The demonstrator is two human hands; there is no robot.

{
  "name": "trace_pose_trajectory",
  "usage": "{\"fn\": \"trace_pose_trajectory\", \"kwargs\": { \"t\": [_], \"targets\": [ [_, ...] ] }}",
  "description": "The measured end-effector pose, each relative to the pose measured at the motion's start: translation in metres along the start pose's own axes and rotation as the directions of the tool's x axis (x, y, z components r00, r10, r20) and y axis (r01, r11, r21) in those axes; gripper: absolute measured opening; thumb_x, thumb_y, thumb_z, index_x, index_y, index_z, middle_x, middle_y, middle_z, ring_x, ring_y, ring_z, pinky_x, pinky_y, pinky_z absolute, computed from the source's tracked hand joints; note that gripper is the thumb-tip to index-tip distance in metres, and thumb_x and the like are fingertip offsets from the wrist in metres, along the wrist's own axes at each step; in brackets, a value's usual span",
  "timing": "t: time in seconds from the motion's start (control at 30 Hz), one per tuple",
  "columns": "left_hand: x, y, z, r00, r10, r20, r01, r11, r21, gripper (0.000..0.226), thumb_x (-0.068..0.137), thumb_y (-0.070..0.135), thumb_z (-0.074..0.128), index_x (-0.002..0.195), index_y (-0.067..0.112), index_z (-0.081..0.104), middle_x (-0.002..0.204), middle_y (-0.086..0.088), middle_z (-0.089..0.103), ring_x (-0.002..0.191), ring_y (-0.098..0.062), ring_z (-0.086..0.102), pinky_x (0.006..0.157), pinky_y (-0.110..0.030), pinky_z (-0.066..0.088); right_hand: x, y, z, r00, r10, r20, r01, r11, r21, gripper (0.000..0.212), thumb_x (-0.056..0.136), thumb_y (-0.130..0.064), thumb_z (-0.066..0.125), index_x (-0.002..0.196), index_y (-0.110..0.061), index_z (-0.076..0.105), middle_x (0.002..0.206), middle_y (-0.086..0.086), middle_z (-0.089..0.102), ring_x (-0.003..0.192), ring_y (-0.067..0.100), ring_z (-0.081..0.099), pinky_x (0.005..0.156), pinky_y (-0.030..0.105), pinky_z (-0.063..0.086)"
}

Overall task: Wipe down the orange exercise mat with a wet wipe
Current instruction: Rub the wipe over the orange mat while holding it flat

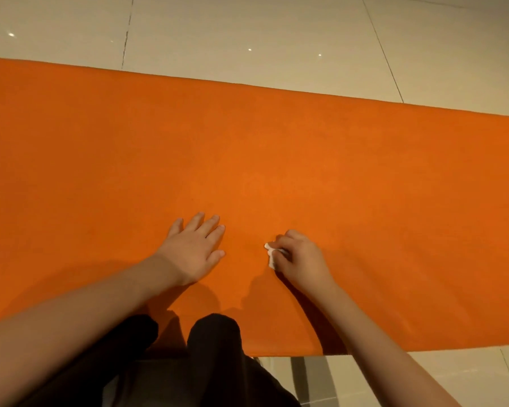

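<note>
The orange exercise mat (247,148) lies flat across the tiled floor and fills most of the view. My left hand (193,249) rests palm down on the mat with its fingers straight and spread. A hand's width to its right, my right hand (299,258) presses on the mat with curled fingers that grip a small crumpled white wet wipe (271,255). Only the wipe's left edge shows; the rest is hidden under the fingers.
Glossy beige floor tiles (247,30) lie beyond the mat's far edge and at the near right corner (423,374). My knees in dark trousers (212,348) rest on the mat's near edge, below the hands.
</note>
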State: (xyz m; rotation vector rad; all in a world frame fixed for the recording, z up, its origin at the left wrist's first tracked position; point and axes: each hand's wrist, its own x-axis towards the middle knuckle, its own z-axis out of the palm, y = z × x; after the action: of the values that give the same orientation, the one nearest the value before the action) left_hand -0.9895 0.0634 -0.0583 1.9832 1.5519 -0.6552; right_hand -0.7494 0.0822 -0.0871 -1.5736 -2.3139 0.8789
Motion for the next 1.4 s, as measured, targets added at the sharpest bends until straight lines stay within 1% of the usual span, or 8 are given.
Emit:
{"fn": "trace_pose_trajectory", "kwargs": {
  "t": [0.2, 0.37, 0.43, 0.53, 0.63, 0.77, 0.87, 1.4],
  "targets": [
    [-0.001, 0.009, -0.006, 0.999, -0.018, 0.029, 0.02, 0.999, -0.049, 0.067, 0.103, 0.054, 0.021, 0.157, 0.021, 0.001, 0.164, -0.001, -0.012, 0.15, -0.028, -0.011, 0.12, -0.052, 0.003, -0.004, 0.023, -0.004, 0.942, 0.221, -0.254, -0.237, 0.971, -0.034, 0.013, 0.083, -0.004, 0.061, 0.079, -0.009, 0.074, 0.076, 0.003, 0.056, 0.072, 0.027, 0.06, 0.053, 0.031, 0.043],
    [-0.006, 0.034, -0.001, 0.997, 0.056, 0.044, -0.052, 0.994, -0.096, 0.071, 0.1, 0.06, 0.026, 0.157, 0.026, 0.0, 0.163, 0.001, -0.014, 0.149, -0.029, -0.015, 0.119, -0.054, -0.004, -0.038, -0.008, -0.003, 0.991, 0.119, -0.06, -0.113, 0.989, 0.096, 0.008, 0.086, -0.016, 0.064, 0.082, -0.017, 0.071, 0.075, -0.015, 0.047, 0.071, 0.005, 0.051, 0.057, 0.015, 0.03],
    [-0.008, 0.037, 0.005, 0.999, 0.036, 0.013, -0.034, 0.992, -0.12, 0.071, 0.1, 0.06, 0.026, 0.157, 0.028, -0.001, 0.163, 0.002, -0.015, 0.149, -0.025, -0.016, 0.12, -0.052, -0.005, -0.045, 0.0, -0.01, 0.994, 0.109, -0.015, -0.109, 0.993, 0.034, 0.01, 0.088, -0.021, 0.063, 0.08, -0.018, 0.069, 0.076, -0.012, 0.047, 0.07, 0.008, 0.051, 0.057, 0.021, 0.033],
    [-0.011, 0.035, 0.007, 0.999, 0.035, -0.036, -0.04, 0.988, -0.15, 0.069, 0.1, 0.061, 0.026, 0.157, 0.03, 0.001, 0.164, 0.005, -0.013, 0.15, -0.021, -0.015, 0.12, -0.049, -0.005, -0.046, 0.011, -0.015, 0.966, 0.225, -0.125, -0.23, 0.973, -0.023, 0.017, 0.087, -0.02, 0.06, 0.073, -0.018, 0.07, 0.08, -0.004, 0.055, 0.075, 0.018, 0.058, 0.056, 0.032, 0.042],
    [-0.014, 0.032, 0.009, 0.998, 0.039, -0.051, -0.047, 0.984, -0.171, 0.068, 0.1, 0.06, 0.025, 0.157, 0.031, 0.003, 0.164, 0.006, -0.01, 0.15, -0.02, -0.012, 0.12, -0.049, -0.004, -0.057, -0.001, -0.007, 0.95, 0.234, -0.208, -0.24, 0.971, -0.004, 0.022, 0.08, -0.021, 0.053, 0.075, -0.013, 0.072, 0.076, -0.004, 0.053, 0.069, 0.018, 0.054, 0.052, 0.025, 0.032],
    [-0.018, 0.033, 0.012, 0.997, 0.017, -0.07, -0.029, 0.985, -0.17, 0.065, 0.101, 0.058, 0.023, 0.157, 0.031, 0.005, 0.164, 0.007, -0.007, 0.15, -0.019, -0.009, 0.12, -0.05, -0.003, -0.083, -0.02, -0.012, 0.99, 0.129, -0.064, -0.122, 0.988, 0.099, 0.011, 0.084, -0.017, 0.062, 0.083, -0.011, 0.071, 0.074, -0.016, 0.043, 0.064, 0.001, 0.044, 0.056, 0.015, 0.028],
    [-0.023, 0.034, 0.015, 0.997, -0.001, -0.078, -0.014, 0.982, -0.19, 0.061, 0.103, 0.055, 0.022, 0.157, 0.031, 0.006, 0.164, 0.008, -0.006, 0.151, -0.017, -0.008, 0.12, -0.048, -0.003, -0.085, -0.006, -0.025, 0.978, 0.21, -0.004, -0.21, 0.977, 0.04, 0.013, 0.089, -0.019, 0.061, 0.095, -0.015, 0.072, 0.083, -0.011, 0.049, 0.073, 0.008, 0.05, 0.057, 0.022, 0.033],
    [-0.034, 0.041, 0.015, 0.986, -0.06, -0.153, 0.039, 0.99, -0.134, 0.057, 0.104, 0.05, 0.02, 0.157, 0.032, 0.008, 0.164, 0.009, 0.0, 0.151, -0.014, -0.003, 0.12, -0.044, -0.001, -0.112, -0.005, -0.04, 0.932, 0.333, -0.146, -0.333, 0.943, 0.023, 0.023, 0.091, -0.02, 0.055, 0.106, -0.019, 0.071, 0.094, -0.007, 0.056, 0.082, 0.012, 0.056, 0.062, 0.023, 0.039]
  ]
}}
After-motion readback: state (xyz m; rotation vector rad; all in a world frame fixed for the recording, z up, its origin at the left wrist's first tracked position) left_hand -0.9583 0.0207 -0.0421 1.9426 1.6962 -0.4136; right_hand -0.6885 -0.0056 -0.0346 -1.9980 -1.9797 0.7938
